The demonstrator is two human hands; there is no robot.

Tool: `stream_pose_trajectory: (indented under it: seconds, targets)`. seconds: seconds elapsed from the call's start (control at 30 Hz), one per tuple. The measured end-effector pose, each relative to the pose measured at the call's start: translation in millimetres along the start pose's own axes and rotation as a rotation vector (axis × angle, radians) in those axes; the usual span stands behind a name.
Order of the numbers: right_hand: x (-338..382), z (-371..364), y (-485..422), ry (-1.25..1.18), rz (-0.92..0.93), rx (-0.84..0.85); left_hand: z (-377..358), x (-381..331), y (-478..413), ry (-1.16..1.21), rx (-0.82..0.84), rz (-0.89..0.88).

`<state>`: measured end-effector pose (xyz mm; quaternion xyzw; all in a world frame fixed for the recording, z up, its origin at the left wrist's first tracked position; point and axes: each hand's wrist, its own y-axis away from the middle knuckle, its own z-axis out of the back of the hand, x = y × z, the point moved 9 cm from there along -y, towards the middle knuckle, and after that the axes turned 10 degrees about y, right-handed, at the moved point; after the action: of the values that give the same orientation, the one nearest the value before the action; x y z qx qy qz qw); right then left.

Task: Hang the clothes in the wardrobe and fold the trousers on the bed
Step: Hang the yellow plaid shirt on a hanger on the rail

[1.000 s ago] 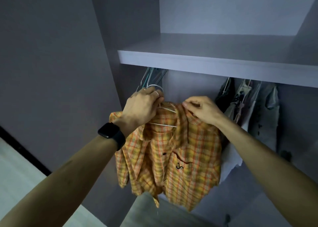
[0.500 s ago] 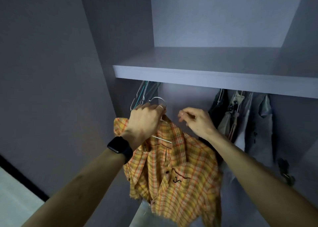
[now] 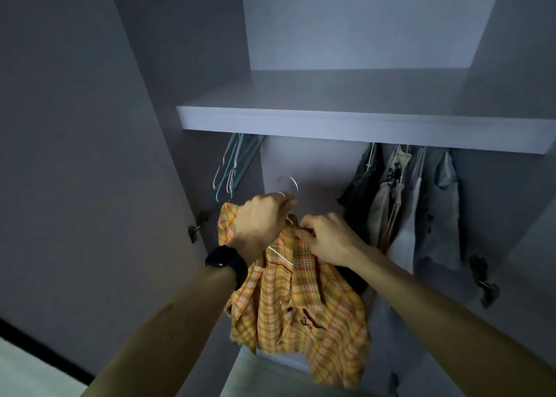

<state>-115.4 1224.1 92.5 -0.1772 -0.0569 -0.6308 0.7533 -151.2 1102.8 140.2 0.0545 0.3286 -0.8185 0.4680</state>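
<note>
Moved: the right hand (image 3: pixel 328 237) has come back onto the collar of the plaid shirt (image 3: pixel 316 321) — half a second ago it hovered just off the cloth.
Left hand (image 3: pixel 261 225): curled round the neck of the wire hanger (image 3: pixel 280 254), whose hook stands free below the shelf (image 3: pixel 331 122).
Right hand: pinches the collar, just beside the left.
Plaid shirt: draped on the hanger in the wardrobe opening — between the empty hangers (image 3: pixel 231 170) and the hung clothes (image 3: pixel 421 204).
</note>
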Motion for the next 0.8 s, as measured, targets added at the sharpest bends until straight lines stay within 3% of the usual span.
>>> stream_pose_trajectory:
  seconds: [0.17,0.3,0.4,0.57,0.8]
  targets:
    - [-29.2,-11.1,10.5,-0.005,-0.154,-0.006,-38.4,20.9,-15.0,0.38,0.229,0.168]
    - [-51.5,-12.8,7.1,-0.027,-0.307,-0.047,-36.9,30.8,-35.7,0.24,0.345,0.086]
    - [-51.6,-19.3,-1.6,-0.073,-0.394,-0.07,-12.7,42.7,-59.2,0.122,0.269,-0.055]
    - [-50.6,-33.7,-15.0,-0.112,-0.545,-0.083,35.7,32.4,-93.3,-0.039,-0.079,-0.404]
    - [-64.9,-21.8,-43.0,-0.142,-0.687,-0.187,16.3,29.3,-147.9,-0.078,-0.079,-0.414]
